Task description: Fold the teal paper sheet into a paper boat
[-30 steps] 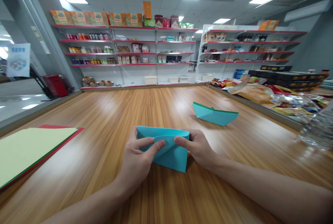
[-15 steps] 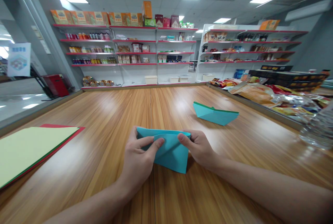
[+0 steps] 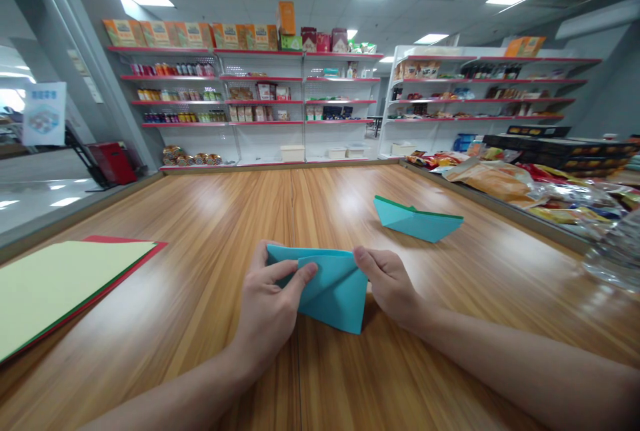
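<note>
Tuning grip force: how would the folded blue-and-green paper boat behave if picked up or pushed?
The boat is likely light, being folded paper. Creases may stiffen it, but thin layers could crush. Probably slides on the glossy wood-grain tabletop.

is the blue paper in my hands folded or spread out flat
Folded: the blue paper shows overlapping layers and a slanting crease, with its top edges slightly parted between the left hand and right hand.

Paper stack (image 3: 65,284) cut off at L edge; bottle (image 3: 617,257) cut off at R; sign (image 3: 44,114) txt blurred.
</note>
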`<state>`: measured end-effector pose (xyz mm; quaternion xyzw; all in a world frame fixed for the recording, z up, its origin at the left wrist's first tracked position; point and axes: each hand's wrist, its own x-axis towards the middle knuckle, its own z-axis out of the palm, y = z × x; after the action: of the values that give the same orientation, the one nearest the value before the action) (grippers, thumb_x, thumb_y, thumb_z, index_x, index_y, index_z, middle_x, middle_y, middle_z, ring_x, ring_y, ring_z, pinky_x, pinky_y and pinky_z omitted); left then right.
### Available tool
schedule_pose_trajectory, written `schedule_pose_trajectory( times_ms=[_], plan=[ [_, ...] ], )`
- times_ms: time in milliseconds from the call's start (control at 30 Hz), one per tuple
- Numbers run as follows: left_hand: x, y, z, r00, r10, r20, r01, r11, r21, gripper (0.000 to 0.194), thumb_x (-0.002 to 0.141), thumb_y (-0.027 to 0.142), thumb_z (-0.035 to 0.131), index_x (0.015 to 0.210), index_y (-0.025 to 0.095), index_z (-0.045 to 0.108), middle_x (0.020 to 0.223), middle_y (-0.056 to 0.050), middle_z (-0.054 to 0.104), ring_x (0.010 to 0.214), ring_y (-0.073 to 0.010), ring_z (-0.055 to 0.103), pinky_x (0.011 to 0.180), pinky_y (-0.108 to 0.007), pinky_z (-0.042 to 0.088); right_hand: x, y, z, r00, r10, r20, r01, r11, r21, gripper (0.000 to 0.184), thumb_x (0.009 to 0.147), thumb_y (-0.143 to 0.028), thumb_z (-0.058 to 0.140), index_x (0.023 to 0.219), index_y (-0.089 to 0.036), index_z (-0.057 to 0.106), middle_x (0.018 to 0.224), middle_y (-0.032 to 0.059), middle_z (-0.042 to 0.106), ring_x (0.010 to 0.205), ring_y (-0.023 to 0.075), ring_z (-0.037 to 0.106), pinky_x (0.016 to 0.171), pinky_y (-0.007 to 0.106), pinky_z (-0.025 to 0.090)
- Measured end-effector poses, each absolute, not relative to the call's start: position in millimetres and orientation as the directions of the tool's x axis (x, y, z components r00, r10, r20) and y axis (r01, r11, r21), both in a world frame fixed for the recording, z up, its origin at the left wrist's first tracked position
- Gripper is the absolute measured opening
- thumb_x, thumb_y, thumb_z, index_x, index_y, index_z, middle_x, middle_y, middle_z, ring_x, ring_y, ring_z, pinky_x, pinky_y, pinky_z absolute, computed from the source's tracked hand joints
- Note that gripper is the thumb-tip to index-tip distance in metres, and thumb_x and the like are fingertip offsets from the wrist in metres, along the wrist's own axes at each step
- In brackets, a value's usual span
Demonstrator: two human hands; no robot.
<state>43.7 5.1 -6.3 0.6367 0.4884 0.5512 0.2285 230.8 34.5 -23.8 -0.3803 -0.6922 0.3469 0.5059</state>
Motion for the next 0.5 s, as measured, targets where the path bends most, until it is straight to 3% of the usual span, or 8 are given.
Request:
schedule_pose_trajectory(
  times_ms=[100, 333, 500],
  plan=[
    [44.5, 4.3, -5.7, -0.096, 0.872, 0.48, 0.383, -0.413, 0.826, 0.036, 0.078, 0.04, 0.064, 0.049, 0.018, 0.062, 0.071, -0.001, 0.043, 0.068, -0.0144, 0.047, 0.061, -0.027, 0.038, 230.4, 33.9, -25.0, -0.155, 0.881, 0.447, 0.19, 0.471, -0.862, 0.051, 0.091, -0.051, 0.037, 0.052, -0.019, 0.028, 0.051, -0.0038, 0.026, 0.046, 0.0076, 0.025, 0.042, 0.023, 0.02],
    [44.2, 3.9, -5.1, -0.114, 0.876, 0.469, 0.375, -0.399, 0.837, 0.038, 0.077, 0.04, 0.064, 0.047, 0.017, 0.059, 0.07, 0.0, 0.04, 0.063, -0.0125, 0.044, 0.056, -0.026, 0.036, 232.3, 30.2, -19.2, -0.291, 0.824, 0.486, 0.25, 0.556, -0.793, 0.04, 0.09, -0.044, 0.046, 0.06, -0.016, 0.044, 0.055, -0.0029, 0.037, 0.049, 0.0083, 0.034, 0.044, 0.021, 0.028],
    [44.3, 3.7, -3.5, -0.125, 0.859, 0.497, 0.397, -0.416, 0.818, 0.04, 0.077, 0.039, 0.064, 0.044, 0.017, 0.057, 0.067, 0.001, 0.038, 0.062, -0.0125, 0.042, 0.056, -0.027, 0.035, 232.4, 31.7, -18.8, -0.266, 0.816, 0.513, 0.292, 0.576, -0.764, 0.044, 0.09, -0.043, 0.044, 0.056, -0.017, 0.04, 0.053, -0.0028, 0.036, 0.047, 0.0077, 0.032, 0.043, 0.02, 0.027]
  ],
)
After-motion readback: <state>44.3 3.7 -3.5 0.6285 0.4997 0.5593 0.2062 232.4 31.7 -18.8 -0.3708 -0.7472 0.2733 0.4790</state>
